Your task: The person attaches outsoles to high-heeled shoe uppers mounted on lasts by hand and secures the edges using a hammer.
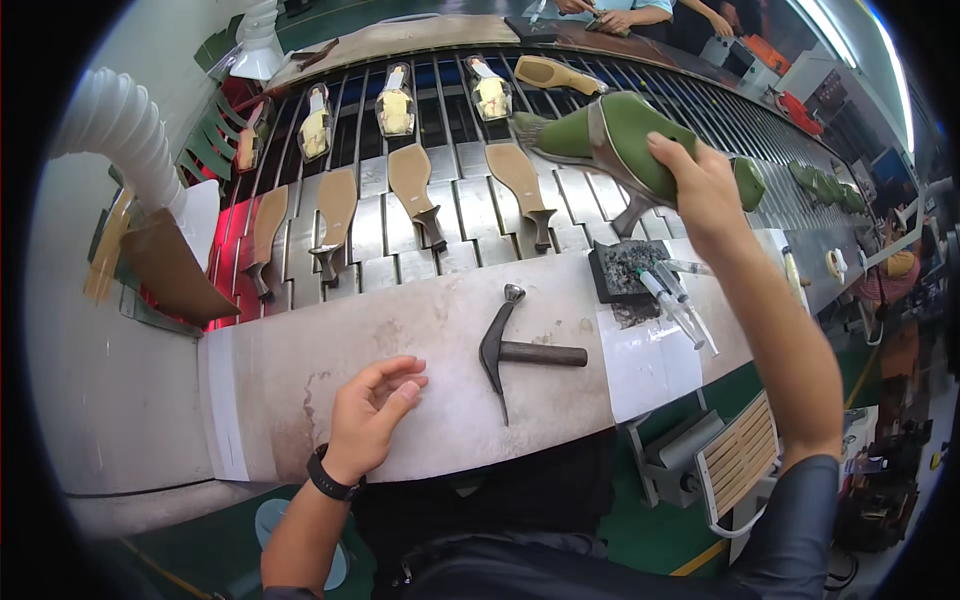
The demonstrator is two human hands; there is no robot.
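My right hand (698, 190) grips a green shoe last (625, 130) at its top end and holds it above the conveyor at the right. A greyish shoe upper wraps the last, and a slim heel points down beneath it. My left hand (375, 410) hangs over the near worktable with its fingers loosely curved, thumb apart, and nothing in it. Between the hands a hammer (540, 353) with a dark wooden handle lies on the table. Below the held last, several syringes (675, 300) lean in a black block (615, 275).
Across the conveyor (465, 215) several tan heeled soles (410, 180) lie in a row, with shoes (395, 103) behind them. White ducts (120, 120) hang at the left. A slatted stool (738, 460) stands at lower right. Another person's hands (605, 18) work at the far side.
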